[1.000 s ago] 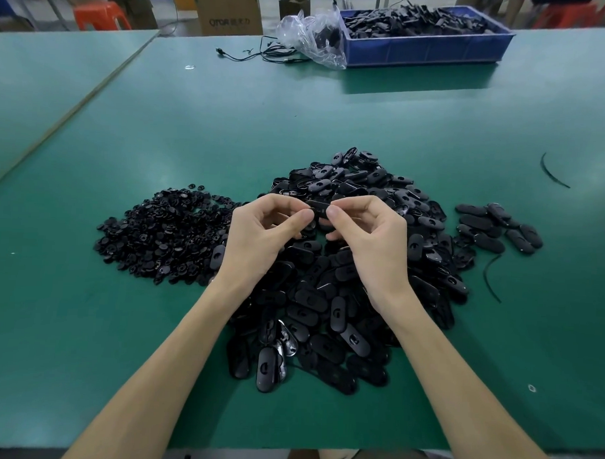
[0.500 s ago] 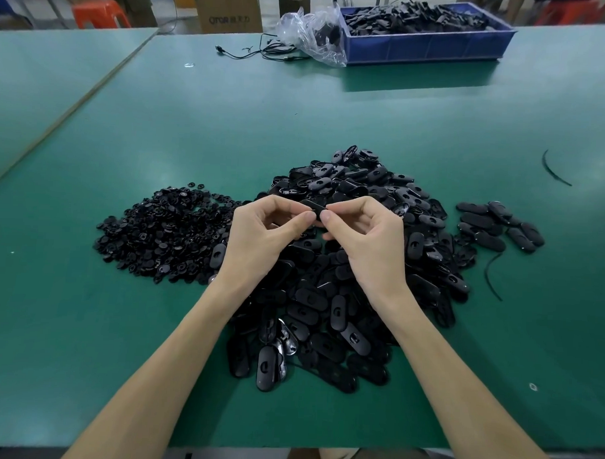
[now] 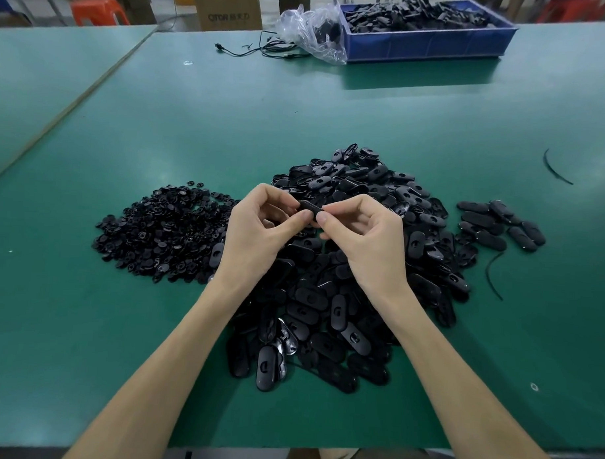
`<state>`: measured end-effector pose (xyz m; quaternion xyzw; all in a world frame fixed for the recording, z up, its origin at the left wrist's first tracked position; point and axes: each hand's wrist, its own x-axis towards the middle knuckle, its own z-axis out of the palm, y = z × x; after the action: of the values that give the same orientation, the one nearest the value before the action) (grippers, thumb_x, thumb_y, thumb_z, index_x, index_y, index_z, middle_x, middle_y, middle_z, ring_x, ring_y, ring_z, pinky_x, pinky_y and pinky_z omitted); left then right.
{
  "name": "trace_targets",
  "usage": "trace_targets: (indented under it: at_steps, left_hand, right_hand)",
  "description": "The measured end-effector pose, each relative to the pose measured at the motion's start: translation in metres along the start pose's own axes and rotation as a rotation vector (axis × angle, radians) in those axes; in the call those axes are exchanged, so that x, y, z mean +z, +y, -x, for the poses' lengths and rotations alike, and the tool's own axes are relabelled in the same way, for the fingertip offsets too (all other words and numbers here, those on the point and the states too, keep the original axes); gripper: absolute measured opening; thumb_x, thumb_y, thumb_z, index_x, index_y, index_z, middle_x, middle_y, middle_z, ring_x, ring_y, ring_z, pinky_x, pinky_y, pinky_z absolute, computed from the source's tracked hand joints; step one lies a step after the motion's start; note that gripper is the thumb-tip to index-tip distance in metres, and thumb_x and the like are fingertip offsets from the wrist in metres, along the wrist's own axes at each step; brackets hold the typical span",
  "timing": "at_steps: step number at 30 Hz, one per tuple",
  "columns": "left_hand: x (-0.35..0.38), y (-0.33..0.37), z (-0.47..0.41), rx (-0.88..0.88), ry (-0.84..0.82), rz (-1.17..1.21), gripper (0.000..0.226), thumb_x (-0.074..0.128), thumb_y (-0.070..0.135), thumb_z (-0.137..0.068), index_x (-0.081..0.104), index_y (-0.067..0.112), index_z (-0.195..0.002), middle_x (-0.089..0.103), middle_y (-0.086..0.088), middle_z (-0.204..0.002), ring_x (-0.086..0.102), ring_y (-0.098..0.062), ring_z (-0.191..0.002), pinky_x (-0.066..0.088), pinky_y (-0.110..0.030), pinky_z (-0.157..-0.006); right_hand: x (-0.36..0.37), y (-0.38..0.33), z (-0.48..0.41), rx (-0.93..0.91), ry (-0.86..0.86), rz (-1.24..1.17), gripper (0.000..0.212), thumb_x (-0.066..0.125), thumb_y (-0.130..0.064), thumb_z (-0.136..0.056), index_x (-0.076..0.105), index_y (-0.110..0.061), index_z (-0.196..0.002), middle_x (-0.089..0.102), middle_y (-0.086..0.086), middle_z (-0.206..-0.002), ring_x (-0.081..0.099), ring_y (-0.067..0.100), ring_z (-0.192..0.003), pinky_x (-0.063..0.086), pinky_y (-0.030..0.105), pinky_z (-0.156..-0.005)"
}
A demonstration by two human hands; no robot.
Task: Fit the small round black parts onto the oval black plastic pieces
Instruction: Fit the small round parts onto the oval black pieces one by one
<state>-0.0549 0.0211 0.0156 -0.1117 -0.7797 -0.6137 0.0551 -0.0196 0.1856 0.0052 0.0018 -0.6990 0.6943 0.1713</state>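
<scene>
Fingers: the fingers of both hands are curled, thumb tips and forefingers pinching one oval piece from either end.
Left hand: grips the left end of the oval piece, raised over the left side of the oval pile.
Right hand: grips the right end, thumb tip almost touching the left thumb tip.
Oval piece: held above the tabletop, about midway between its left and right edges, lying roughly level; whether a round part already sits in it, I cannot tell.
Oval pile: a large heap of black ovals under and around both hands, spreading toward the near edge.
Round parts: a flatter heap just left of the oval pile, its right fringe touching it.
Side group: a few ovals lying flat, just right of the pile, toward the right edge.
Strips: one thin black strip beside the side group, another nearer the right edge.
Bin: blue, full of black parts, at the far edge toward the right corner.
Bag: clear plastic, touching the bin's left end.
Cable: black, loosely coiled left of the bag.
Box: cardboard, beyond the far edge.
</scene>
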Motion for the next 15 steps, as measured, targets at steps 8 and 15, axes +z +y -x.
trace_targets:
  at_steps: [8,15]
  left_hand:
    - [-0.0041,0.0026,-0.0019,0.01,-0.138,0.09,0.017,0.078,0.007,-0.089,0.075,0.006,-0.106,0.079,0.003,-0.087,0.072,-0.006,-0.075,0.052,-0.018,-0.06]
    - [-0.006,0.0021,-0.0038,-0.035,-0.164,0.163,0.016,0.083,0.007,-0.084,0.076,0.004,-0.097,0.071,-0.007,-0.073,0.069,-0.011,-0.064,0.049,-0.014,-0.058]
  right_hand:
    - [-0.0001,0.0005,-0.0007,-0.017,-0.004,0.004,0.011,0.078,-0.006,-0.09,0.073,-0.015,-0.094,0.078,0.0,-0.088,0.076,0.019,-0.081,0.064,0.035,-0.076]
    - [-0.0001,-0.0004,-0.0019,-0.011,-0.028,0.03,0.02,0.079,-0.008,-0.09,0.069,-0.022,-0.102,0.076,-0.006,-0.092,0.075,0.014,-0.087,0.063,0.034,-0.082]
